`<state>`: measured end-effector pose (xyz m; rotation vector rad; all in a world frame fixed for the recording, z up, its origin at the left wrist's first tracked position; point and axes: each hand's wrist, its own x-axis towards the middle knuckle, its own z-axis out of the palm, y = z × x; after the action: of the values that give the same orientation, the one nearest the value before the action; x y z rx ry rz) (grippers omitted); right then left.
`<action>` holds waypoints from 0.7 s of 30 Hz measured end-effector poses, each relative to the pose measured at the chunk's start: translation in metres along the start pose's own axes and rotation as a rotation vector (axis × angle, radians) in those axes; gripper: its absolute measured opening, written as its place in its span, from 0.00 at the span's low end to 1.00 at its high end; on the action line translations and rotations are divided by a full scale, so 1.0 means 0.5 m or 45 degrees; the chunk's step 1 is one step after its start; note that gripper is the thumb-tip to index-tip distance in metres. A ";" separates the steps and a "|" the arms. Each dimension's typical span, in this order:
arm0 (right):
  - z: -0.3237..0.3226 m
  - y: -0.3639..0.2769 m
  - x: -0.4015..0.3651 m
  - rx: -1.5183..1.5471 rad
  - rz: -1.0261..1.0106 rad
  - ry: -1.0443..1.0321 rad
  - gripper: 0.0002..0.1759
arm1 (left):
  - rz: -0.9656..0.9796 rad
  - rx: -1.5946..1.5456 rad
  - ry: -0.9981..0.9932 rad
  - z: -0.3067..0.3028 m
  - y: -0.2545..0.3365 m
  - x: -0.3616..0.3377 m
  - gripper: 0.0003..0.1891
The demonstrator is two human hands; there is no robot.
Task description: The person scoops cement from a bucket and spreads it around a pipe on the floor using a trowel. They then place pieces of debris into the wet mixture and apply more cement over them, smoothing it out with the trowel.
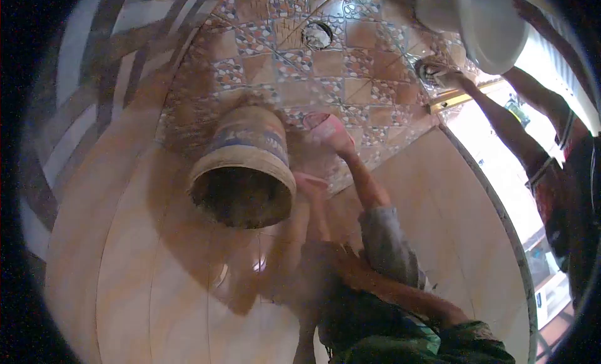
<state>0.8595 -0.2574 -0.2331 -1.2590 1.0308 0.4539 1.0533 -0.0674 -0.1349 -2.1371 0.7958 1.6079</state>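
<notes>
Grimy, blue-banded bucket (pixel 250 138) — dark inside, pink container (pixel 320 127), right hand (pixel 342 143) curled round it; left hand (pixel 311 184) beside bucket, grip unclear

Print (pixel 250 137) on the bucket (pixel 238 154) is blurred; the white basin (pixel 491 29) runs past the top edge.

bucket (pixel 251 135): dirty, blue-banded, open mouth facing camera | pink container (pixel 322 125): beside bucket, over patterned tiles (pixel 328 63)
</notes>
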 end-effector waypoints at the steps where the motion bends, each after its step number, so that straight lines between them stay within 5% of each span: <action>1: 0.041 0.008 -0.063 -0.105 0.024 -0.176 0.28 | 0.002 0.040 -0.048 -0.007 -0.020 -0.020 0.16; 4: 0.066 0.004 -0.127 0.135 0.078 -0.469 0.28 | 0.189 0.145 -0.209 -0.084 -0.064 -0.044 0.17; 6: 0.132 0.026 -0.116 -0.226 -0.045 -0.308 0.27 | 0.565 0.387 -0.161 -0.152 -0.082 -0.021 0.16; 7: 0.112 0.009 -0.090 -0.054 -0.087 -0.135 0.26 | 0.614 0.436 -0.121 -0.173 -0.086 -0.009 0.16; 9: -0.008 -0.054 0.005 0.625 -0.193 0.278 0.24 | 0.483 0.380 -0.033 -0.195 -0.096 0.047 0.17; 15: -0.060 -0.120 0.264 0.401 -0.047 0.883 0.30 | 0.120 -0.247 0.517 -0.238 -0.028 0.265 0.17; 21: -0.098 -0.064 0.410 0.451 -0.100 0.709 0.38 | 0.026 -0.883 0.997 -0.259 0.078 0.483 0.18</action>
<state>0.9685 -0.3616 -0.3835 -1.1182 1.4473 -0.1558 1.1752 -0.2278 -0.3250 -3.3531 0.4668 1.1082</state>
